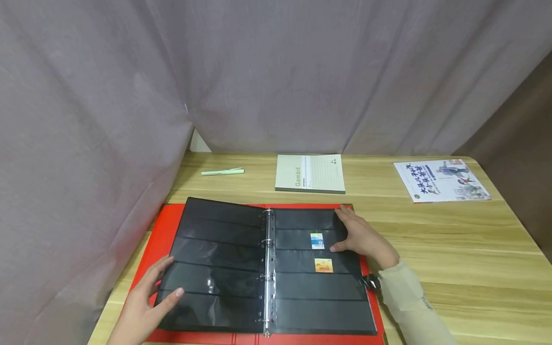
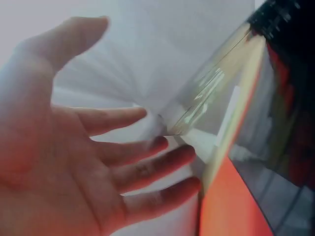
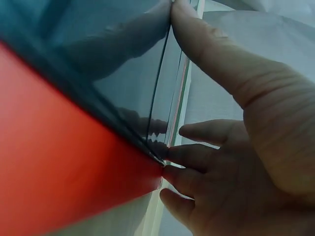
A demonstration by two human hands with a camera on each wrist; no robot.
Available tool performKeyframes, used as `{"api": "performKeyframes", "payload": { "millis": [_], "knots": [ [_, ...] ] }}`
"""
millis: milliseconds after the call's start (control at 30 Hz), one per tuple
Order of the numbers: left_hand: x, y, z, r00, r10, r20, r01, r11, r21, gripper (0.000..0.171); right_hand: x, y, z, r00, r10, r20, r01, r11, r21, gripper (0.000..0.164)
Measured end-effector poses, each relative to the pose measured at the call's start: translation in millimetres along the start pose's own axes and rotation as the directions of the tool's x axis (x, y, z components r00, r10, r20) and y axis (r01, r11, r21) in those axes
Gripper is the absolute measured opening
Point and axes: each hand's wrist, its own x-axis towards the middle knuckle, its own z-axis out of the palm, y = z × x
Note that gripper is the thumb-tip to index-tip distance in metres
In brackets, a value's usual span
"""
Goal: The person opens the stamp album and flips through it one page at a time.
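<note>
A red ring-binder stamp album (image 1: pixel 168 218) lies spread on the table, its black pocket pages on both sides of the metal rings (image 1: pixel 268 275). Two stamps, a blue one (image 1: pixel 317 241) and an orange one (image 1: pixel 323 265), sit in pockets of the right page (image 1: pixel 319 314). My left hand (image 1: pixel 144 306) is by the left page (image 1: pixel 215 263), thumb and fingers spread apart at its outer edge; its palm is bare in the left wrist view. My right hand (image 1: pixel 364 237) rests at the right page's outer edge, thumb on the page and fingertips along the album's side.
On the wooden table (image 1: pixel 453 258), a light green pen (image 1: pixel 222 171) and a Gambit notebook (image 1: pixel 309 173) lie behind the album. A thin illustrated booklet (image 1: pixel 442 180) is at the back right. Grey curtains (image 1: pixel 280 72) hang along the left and far sides.
</note>
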Motion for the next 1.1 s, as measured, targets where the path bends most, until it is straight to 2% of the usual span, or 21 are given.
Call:
{"api": "performKeyframes", "payload": {
  "millis": [100,200,433,500,667,800,933,1100],
  "knots": [
    [4.7,-9.1,3.4,0.992,-0.104,0.07,0.103,0.994,0.018,0.072,-0.2,-2.5,-1.1,1.0,0.008,-0.006,-0.008,1.0,0.005,0.111],
    [7.3,-15.3,8.5,0.983,-0.15,0.107,0.143,0.987,0.068,0.076,-0.1,-4.8,-1.6,1.0,0.012,-0.01,-0.012,1.0,-0.006,0.113],
    [11.4,-23.1,19.8,0.989,-0.096,0.113,0.082,0.989,0.122,0.076,0.5,-6.3,-1.9,0.999,0.026,-0.026,-0.027,0.999,-0.026,0.116],
    [13.1,-24.1,22.0,0.98,-0.141,0.144,0.12,0.982,0.145,0.078,0.5,-6.5,-1.5,0.999,0.021,-0.032,-0.022,0.999,-0.026,0.116],
    [17.4,-24.2,26.2,0.943,-0.258,0.211,0.221,0.958,0.184,0.084,0.5,-7.0,-0.7,0.999,-0.004,-0.049,0.001,0.999,-0.042,0.114],
    [18.5,-23.3,30.3,0.934,-0.281,0.218,0.241,0.951,0.194,0.084,-1.2,-8.4,-1.2,0.997,-0.028,-0.072,0.023,0.998,-0.063,0.112],
    [18.0,-23.0,34.2,0.933,-0.293,0.209,0.251,0.946,0.204,0.084,-3.5,-10.9,-1.5,0.995,-0.04,-0.095,0.033,0.997,-0.069,0.108],
    [20.0,-22.1,40.4,0.925,-0.33,0.19,0.281,0.928,0.245,0.084,-5.2,-14.2,1.3,0.992,-0.038,-0.12,0.03,0.997,-0.068,0.1]
  ]
}}
